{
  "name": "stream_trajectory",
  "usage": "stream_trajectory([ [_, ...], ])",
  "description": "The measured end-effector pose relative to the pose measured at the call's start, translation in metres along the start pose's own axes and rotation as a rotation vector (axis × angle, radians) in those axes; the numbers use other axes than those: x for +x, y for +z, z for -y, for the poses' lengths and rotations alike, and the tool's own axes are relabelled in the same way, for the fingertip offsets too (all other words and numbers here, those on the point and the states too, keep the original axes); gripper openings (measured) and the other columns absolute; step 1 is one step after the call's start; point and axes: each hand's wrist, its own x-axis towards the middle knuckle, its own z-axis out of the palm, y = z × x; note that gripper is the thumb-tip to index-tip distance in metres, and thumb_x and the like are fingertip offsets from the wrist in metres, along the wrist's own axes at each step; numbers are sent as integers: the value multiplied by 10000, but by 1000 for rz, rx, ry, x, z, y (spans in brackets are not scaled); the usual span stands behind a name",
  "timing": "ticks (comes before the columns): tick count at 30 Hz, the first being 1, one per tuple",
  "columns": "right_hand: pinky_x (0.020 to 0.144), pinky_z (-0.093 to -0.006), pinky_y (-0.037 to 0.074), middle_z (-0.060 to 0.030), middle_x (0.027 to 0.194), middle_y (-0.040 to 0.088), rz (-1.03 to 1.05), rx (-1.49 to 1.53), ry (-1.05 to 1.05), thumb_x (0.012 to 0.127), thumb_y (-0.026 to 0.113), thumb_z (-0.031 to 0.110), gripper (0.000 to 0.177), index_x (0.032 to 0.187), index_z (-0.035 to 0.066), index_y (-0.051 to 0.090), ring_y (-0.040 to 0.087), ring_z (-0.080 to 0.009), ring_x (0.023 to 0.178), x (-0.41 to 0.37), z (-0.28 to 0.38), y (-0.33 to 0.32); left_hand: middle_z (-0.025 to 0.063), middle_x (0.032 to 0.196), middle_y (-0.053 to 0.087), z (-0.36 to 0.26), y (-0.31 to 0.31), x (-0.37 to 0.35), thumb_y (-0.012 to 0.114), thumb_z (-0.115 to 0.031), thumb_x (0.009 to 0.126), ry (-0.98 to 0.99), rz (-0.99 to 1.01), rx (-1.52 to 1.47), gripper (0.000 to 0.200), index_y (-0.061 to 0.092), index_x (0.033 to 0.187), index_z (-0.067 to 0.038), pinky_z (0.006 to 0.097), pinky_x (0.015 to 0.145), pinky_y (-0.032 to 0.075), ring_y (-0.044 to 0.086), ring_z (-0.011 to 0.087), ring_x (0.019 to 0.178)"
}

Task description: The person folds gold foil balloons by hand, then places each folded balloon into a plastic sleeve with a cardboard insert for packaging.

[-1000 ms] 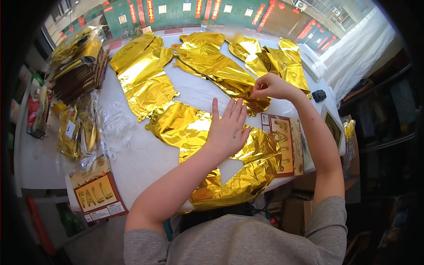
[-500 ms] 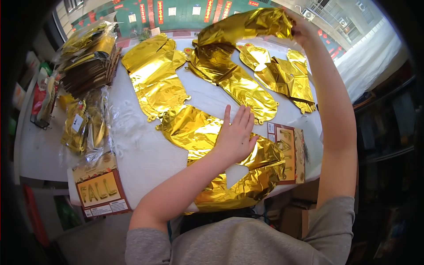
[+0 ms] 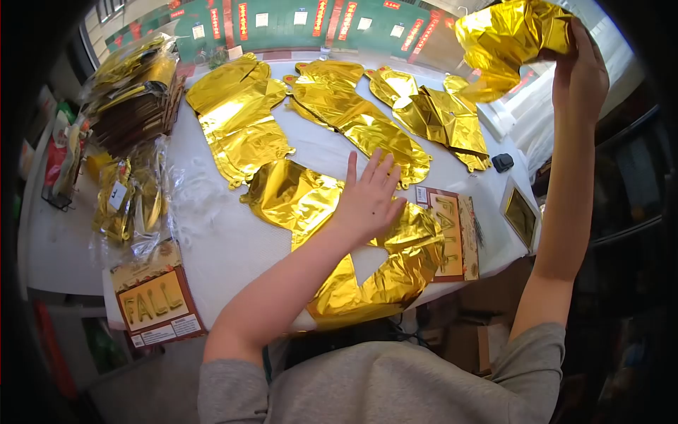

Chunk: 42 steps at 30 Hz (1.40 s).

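Observation:
My left hand [image 3: 371,201] lies flat with fingers spread on a flat gold foil letter balloon [image 3: 279,194], which looks like an A and spans the near side of the table. Raised at the upper right, my right hand [image 3: 585,63] grips a crumpled gold foil balloon [image 3: 515,42] that hangs in the air; its letter cannot be made out. Farther back lie three more flat gold pieces: a left foil balloon [image 3: 240,127], a middle foil balloon [image 3: 360,116] and a folded foil balloon [image 3: 448,124] at the right.
A white-covered table [image 3: 226,247] carries everything. Stacked packets [image 3: 138,99] and a clear plastic bag [image 3: 131,198] of gold foil stand at left. One FALL card [image 3: 155,304] lies near left, another FALL card [image 3: 455,240] at right. Beyond are a small black object [image 3: 502,162] and a gold diamond-shaped piece [image 3: 521,215].
My right hand has moved right, carrying its foil balloon off the middle one and clear of the table's back. My left hand stays on the A-like balloon. The view has shifted slightly.

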Motion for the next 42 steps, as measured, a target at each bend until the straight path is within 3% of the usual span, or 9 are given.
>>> stream_trajectory([
  [7, 1004, -323, 546, -144, 1226, 701, 67, 82, 393, 1048, 613, 120, 314, 1290, -78, 634, 685, -206, 1119, -84, 85, -14, 178, 1246, 665, 12, -30, 24, 566, -143, 1013, 12, -314, -575, 270, 681, 1237, -45, 504, 1025, 500, 648, 316, 1143],
  [10, 969, -302, 556, -137, 1211, 703, 208, 51, 528, 1046, 620, 139, 287, 1250, -60, 652, 682, -183, 1128, -110, 126, -20, 60, 979, 759, 25, -58, 39, 497, -389, 1065, -498, 38, -1111, 428, 728, 1126, -35, 279, 654, 536, 691, 142, 776],
  [15, 770, -227, 525, -115, 998, 709, 459, 71, 270, 990, 697, 185, 276, 1150, -38, 671, 682, -177, 845, -154, 167, -20, 201, 1167, 753, 38, -90, 32, 225, -775, 1021, -771, 729, -1630, 951, 613, 1364, 22, 362, 837, 613, 753, 261, 987],
  [17, 703, -238, 510, -117, 894, 687, 675, 330, 241, 871, 810, 106, 284, 1070, -41, 671, 637, -175, 720, -160, 161, -49, 198, 1271, 713, 26, -90, 20, 239, -824, 987, -857, 783, -1833, 984, 573, 1426, -9, 441, 945, 590, 734, 270, 1088],
  [19, 573, -257, 488, -145, 924, 635, 1702, 624, 267, 868, 801, 34, 255, 975, 4, 572, 633, -161, 746, -111, 137, -69, 158, 1285, 706, 23, -79, 12, 369, -761, 1003, -922, 704, -1839, 855, 594, 1389, -32, 468, 977, 572, 725, 232, 1085],
  [23, 474, -247, 414, -125, 808, 636, 1374, 343, 184, 816, 812, -26, 299, 988, -10, 567, 612, -152, 660, -165, 167, -94, 52, 1107, 727, 10, -102, -1, 706, -180, 970, -878, 338, -1683, 232, 679, 1171, -68, 287, 764, 525, 670, 116, 885],
  [26, 634, -261, 475, -138, 879, 678, 632, -97, 413, 793, 711, -107, 301, 1081, -54, 638, 630, -182, 734, -214, 191, -113, 63, 1104, 730, 4, -154, -24, 702, -119, 967, -656, -5, -1489, 289, 633, 1235, -39, 250, 796, 540, 690, 111, 960],
  [31, 795, -337, 516, -118, 920, 676, 768, -712, -7, 740, 690, -111, 239, 947, 8, 708, 654, -265, 884, -249, 150, -100, 91, 1139, 738, 2, -194, -112, 722, -62, 950, -680, -414, -1179, 385, 588, 1310, -28, 234, 780, 530, 700, 123, 928],
  [42, 977, -434, 493, -50, 1034, 716, 756, -824, 78, 723, 722, -50, 268, 956, 80, 751, 664, -289, 1041, -360, 58, -85, 108, 1123, 724, 26, -163, -180, 700, 86, 891, -1021, -385, -875, 785, 341, 1574, -57, 273, 846, 576, 716, 161, 970],
])
